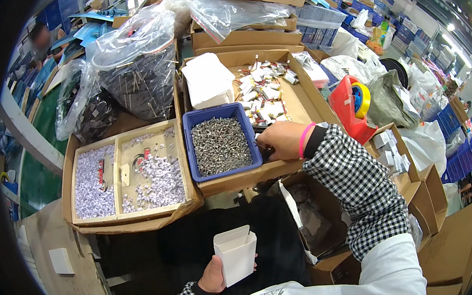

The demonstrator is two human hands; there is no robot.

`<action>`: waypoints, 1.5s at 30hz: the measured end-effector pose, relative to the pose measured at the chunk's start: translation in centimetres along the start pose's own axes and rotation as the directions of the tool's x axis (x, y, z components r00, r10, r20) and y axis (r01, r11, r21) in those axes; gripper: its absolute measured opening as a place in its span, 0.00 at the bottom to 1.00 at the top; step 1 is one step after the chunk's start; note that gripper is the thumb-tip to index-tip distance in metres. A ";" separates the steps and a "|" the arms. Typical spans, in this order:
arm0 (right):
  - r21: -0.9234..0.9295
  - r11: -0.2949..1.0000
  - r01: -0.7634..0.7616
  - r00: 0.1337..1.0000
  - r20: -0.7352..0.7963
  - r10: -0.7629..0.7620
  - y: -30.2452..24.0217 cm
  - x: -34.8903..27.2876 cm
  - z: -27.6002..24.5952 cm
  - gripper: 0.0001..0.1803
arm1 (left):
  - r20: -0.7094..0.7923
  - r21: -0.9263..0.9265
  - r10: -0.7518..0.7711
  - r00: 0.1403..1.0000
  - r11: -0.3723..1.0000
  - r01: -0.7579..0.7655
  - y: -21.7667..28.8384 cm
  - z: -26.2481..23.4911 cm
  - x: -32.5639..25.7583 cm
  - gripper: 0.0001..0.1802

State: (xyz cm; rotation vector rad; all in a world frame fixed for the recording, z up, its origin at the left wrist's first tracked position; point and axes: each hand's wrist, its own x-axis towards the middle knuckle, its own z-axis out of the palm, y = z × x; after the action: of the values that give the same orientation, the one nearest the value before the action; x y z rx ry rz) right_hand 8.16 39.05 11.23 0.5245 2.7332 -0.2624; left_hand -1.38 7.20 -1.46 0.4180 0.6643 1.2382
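My left hand (213, 277) holds a small white cardboard box (234, 255) upright, its top flap raised. At the right edge of a blue plastic bin (187, 143), my right hand (285, 139) reaches down into a shallow cardboard tray (306, 100). Its fingers are bent together around something dark, partly hidden, that I cannot make out. Small metal cylindrical parts (219, 146) fill the blue bin. Behind my right hand, several small white and silver parts with coloured wires (263, 91) lie in the tray. A stack of white cards or flat boxes (208, 79) rests at its left.
On the left, a divided wooden tray (115, 177) holds small pale lilac pieces (93, 183). Beyond it stands a clear plastic bag of black parts (136, 78). A red tape dispenser (347, 109) and a box of small white boxes (389, 151) are at right. An opened carton (332, 266) sits under my right arm.
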 end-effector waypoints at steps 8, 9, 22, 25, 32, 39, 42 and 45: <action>0.090 0.990 0.113 0.968 -0.233 -0.089 1.3 -1.9 -0.5 0.14 | 0.057 -0.031 0.078 0.995 0.997 -0.076 0.0 -0.6 -0.4 0.52; 0.118 0.992 0.037 0.968 -0.252 -0.006 1.0 -2.6 -1.3 0.14 | 0.055 -0.018 0.094 0.994 0.996 -0.093 -0.1 -0.8 -0.5 0.52; 0.145 0.859 0.492 0.848 -0.302 -0.435 -13.2 -7.6 1.7 0.09 | -0.001 0.207 0.181 0.984 0.962 -0.176 -0.8 -0.4 -0.3 0.56; 0.259 0.831 0.493 0.851 -0.343 -0.398 -14.0 -7.2 2.1 0.11 | -0.010 0.188 0.172 0.985 0.968 -0.167 -0.9 -0.5 -0.6 0.55; 0.795 0.567 0.217 0.976 -0.154 -0.157 -16.0 -6.5 2.6 0.11 | 0.032 0.104 0.212 0.977 0.971 -0.214 -0.9 -0.7 -1.0 0.54; 0.872 0.375 0.313 0.943 -0.333 -0.012 -15.9 -5.8 2.8 0.09 | -0.017 0.041 0.295 0.955 0.955 -0.294 -0.4 -0.4 -0.8 0.56; 0.803 0.481 0.352 0.922 -0.387 -0.028 -15.3 -6.1 2.3 0.09 | 0.052 0.013 0.302 0.952 0.953 -0.303 -0.2 -0.6 -1.1 0.57; 0.756 0.547 0.359 0.898 -0.439 0.018 -14.2 -6.6 1.7 0.08 | 0.102 -0.110 0.299 0.949 0.951 -0.288 -0.2 -1.1 -1.7 0.58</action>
State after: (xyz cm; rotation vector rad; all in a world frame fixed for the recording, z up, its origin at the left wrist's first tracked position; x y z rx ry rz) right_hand 8.94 23.51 13.66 0.5587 2.8910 -1.7556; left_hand -2.25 5.47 -1.98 0.5209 0.4505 1.5091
